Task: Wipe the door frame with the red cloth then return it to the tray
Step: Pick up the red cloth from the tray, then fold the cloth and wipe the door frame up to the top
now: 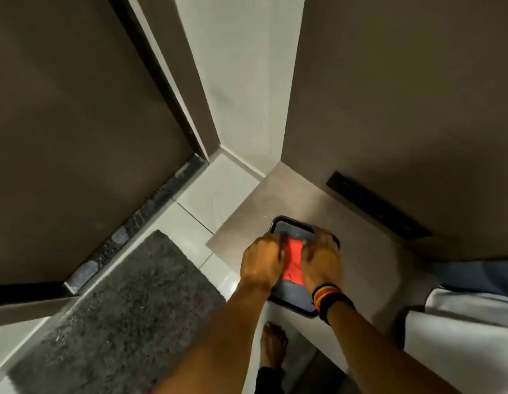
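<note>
The left hand (262, 260) and the right hand (321, 258) are both down on the red cloth (293, 261), one on each side of it, fingers curled and pressing onto the fabric so that only a strip of red shows between them. Both hands look closed on the cloth, though the fingertips are blurred and I cannot tell how firmly each one grips. The cloth lies inside the tray (289, 220), a dark-rimmed rectangular tray with a bluish-grey base, and it sits roughly across the middle of that base, with bare base showing beyond it and on the near side. The tray rests on a low grey ledge (275, 194), near the ledge's left edge. A banded wristband (329, 298) in black, red and yellow wraps the right wrist, just over the near rim of the tray. Left of the tray, down on the pale tiled floor (201, 200), lies a dark grey mat (119, 302). Beyond the mat stands the dark door (71, 123) with its frame (162, 89) running up beside a pale wall. A black slot-like strip (375, 206) sits on the ledge, right of the tray and beyond it. A bare foot (272, 345) shows below the tray, on the floor.
</note>
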Available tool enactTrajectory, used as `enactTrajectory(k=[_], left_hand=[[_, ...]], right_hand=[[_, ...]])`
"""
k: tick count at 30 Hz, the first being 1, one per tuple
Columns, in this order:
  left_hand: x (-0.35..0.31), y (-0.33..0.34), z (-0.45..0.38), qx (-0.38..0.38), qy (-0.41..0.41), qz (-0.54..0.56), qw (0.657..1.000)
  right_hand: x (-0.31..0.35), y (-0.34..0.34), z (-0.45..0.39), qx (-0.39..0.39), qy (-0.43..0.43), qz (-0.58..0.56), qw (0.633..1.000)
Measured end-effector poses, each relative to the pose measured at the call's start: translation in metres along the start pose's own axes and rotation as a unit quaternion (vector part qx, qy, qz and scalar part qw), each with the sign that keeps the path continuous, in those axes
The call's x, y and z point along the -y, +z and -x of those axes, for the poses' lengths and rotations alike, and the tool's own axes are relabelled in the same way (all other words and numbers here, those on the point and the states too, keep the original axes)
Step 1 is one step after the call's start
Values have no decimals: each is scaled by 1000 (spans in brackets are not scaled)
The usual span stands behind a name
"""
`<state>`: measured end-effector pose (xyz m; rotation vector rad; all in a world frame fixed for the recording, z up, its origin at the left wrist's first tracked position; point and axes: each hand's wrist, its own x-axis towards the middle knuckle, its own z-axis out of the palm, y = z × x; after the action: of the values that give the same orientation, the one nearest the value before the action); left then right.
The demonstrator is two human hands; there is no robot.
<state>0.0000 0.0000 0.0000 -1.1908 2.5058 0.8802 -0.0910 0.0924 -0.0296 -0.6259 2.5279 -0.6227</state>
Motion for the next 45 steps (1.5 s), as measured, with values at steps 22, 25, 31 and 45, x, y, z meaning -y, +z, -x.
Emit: enactTrajectory(k=[22,25,31,45], left_hand=[[15,-9,-35,-26,-172,253,952],[15,-86,-18,-93,-147,279,945],[38,-286,59,-253,-72,291,920],[185,-658,452,-623,-61,125,770]], right_hand=[[37,4,-37,20,150,-257,955],[109,-28,-27,-18,74,-284,956],[305,-110,22,-34,-90,-346,933],[716,-213,366,111,-446,-444,769]])
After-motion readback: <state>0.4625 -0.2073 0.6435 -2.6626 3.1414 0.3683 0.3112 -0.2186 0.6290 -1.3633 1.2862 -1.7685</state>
